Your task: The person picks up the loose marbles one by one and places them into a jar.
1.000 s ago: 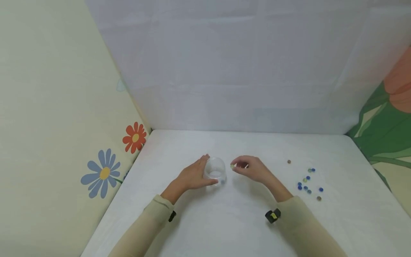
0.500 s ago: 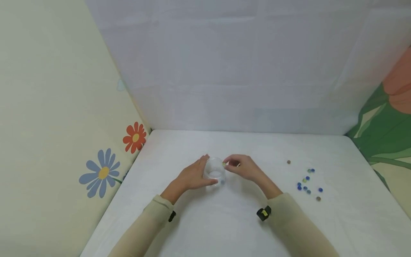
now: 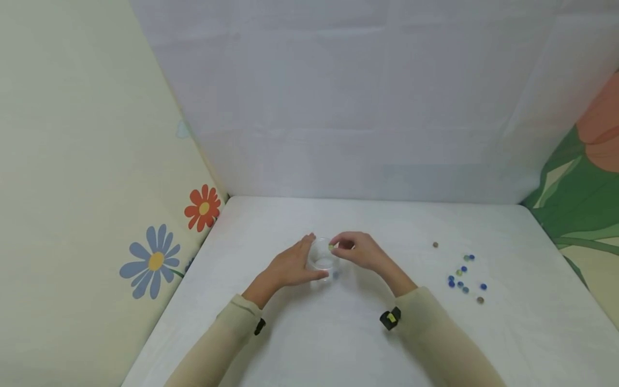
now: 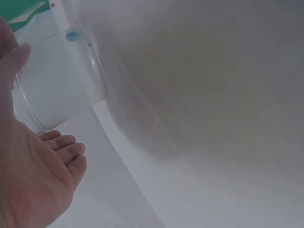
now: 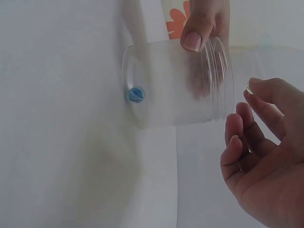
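Note:
A clear plastic jar [image 3: 321, 256] stands upright on the white table. My left hand [image 3: 289, 267] holds it from the left, with the thumb on the near side and fingers round the back. Through the wall in the right wrist view, a blue marble [image 5: 136, 94] lies at the jar's bottom. Thumb and index finger of my right hand [image 3: 364, 251] pinch a yellow-green marble [image 3: 331, 247] at the jar's mouth. That marble is mostly hidden by the fingertips in the right wrist view.
Several loose marbles lie scattered on the right of the table, among them a dark blue marble [image 3: 483, 287], a brown marble [image 3: 480, 300] and another brown one farther back. A white cloth wall [image 3: 367, 134] stands behind, with flower-printed panels at both sides.
My right hand has moved left with the yellow-green marble, from beside the jar to over its mouth. My left hand and the jar have stayed in place.

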`<state>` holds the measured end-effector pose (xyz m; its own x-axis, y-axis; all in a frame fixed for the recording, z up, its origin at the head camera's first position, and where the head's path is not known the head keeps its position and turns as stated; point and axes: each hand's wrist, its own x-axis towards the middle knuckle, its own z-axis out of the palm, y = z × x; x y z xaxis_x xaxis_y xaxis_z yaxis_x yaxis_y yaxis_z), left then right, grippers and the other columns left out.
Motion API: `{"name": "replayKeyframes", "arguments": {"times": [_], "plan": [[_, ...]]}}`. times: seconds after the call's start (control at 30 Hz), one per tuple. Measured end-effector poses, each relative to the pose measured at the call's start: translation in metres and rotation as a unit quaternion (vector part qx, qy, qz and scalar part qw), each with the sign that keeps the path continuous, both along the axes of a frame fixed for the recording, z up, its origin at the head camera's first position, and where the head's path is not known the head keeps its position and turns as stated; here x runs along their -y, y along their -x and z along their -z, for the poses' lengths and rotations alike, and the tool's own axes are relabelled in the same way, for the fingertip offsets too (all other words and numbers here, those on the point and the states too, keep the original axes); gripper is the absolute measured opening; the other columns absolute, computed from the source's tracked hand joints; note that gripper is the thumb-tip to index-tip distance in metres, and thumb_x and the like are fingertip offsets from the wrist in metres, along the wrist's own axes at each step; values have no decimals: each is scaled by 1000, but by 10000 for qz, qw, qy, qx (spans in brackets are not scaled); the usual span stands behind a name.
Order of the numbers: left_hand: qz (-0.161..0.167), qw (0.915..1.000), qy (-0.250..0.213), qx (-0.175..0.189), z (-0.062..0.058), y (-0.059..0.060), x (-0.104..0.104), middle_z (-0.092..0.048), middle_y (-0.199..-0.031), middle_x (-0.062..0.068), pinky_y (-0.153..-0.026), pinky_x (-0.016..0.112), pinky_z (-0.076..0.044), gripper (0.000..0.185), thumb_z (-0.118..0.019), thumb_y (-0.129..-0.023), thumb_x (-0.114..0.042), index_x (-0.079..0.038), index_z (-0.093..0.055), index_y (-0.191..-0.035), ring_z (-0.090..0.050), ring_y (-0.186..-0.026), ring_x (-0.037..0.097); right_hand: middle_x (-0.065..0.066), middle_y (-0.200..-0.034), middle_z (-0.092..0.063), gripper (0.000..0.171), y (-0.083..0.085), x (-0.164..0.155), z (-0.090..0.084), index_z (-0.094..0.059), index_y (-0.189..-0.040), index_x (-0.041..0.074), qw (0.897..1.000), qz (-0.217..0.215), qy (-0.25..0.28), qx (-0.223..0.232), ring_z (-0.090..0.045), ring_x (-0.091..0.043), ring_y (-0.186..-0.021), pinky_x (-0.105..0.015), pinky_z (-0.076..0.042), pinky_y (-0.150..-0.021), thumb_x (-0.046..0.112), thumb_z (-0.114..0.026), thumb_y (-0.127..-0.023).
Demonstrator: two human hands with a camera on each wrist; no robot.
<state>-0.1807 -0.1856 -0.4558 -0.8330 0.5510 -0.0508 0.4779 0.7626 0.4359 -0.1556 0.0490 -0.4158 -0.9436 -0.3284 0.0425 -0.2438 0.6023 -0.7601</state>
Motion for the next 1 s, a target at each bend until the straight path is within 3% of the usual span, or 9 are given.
{"name": "replayKeyframes", "arguments": {"times": [0.4, 0.53, 0.77, 1.0], "plan": [[-64, 9998, 193, 74, -2, -1, -1, -25, -167, 11, -111, 50, -42, 113, -64, -81, -76, -8, -20, -161, -32, -150, 28, 2, -89, -66, 19, 2, 3, 1, -74, -112, 13, 9999, -129, 50, -5, -58, -13, -85, -31, -49, -77, 22, -71, -95], [-71, 9998, 178, 92, -3, -1, -1, -26, -166, 12, -110, 50, -43, 113, -64, -81, -76, -9, -20, -161, -34, -148, 27, 2, -88, -66, 18, 3, 1, 2, -75, -111, 13, 9999, -108, 42, -42, -58, -12, -84, -31, -49, -77, 22, -72, -95], [-36, 10000, -2, 53, -3, -2, 0, -31, -164, 14, -96, 48, -52, 110, -68, -81, -72, -9, -23, -159, -51, -132, 28, 2, -89, -66, 21, 2, -3, 1, -74, -112, 12, 9999, -93, -43, -61, -58, -13, -85, -31, -50, -77, 23, -72, -95], [-6, 10000, -35, 67, -3, -2, -1, -30, -164, 14, -99, 49, -50, 108, -68, -82, -70, -9, -23, -159, -50, -135, 30, 1, -91, -65, 28, -2, -15, -4, -72, -120, 10, 9996, -227, -133, -53, -57, -15, -85, -29, -49, -73, 23, -73, -95]]}}
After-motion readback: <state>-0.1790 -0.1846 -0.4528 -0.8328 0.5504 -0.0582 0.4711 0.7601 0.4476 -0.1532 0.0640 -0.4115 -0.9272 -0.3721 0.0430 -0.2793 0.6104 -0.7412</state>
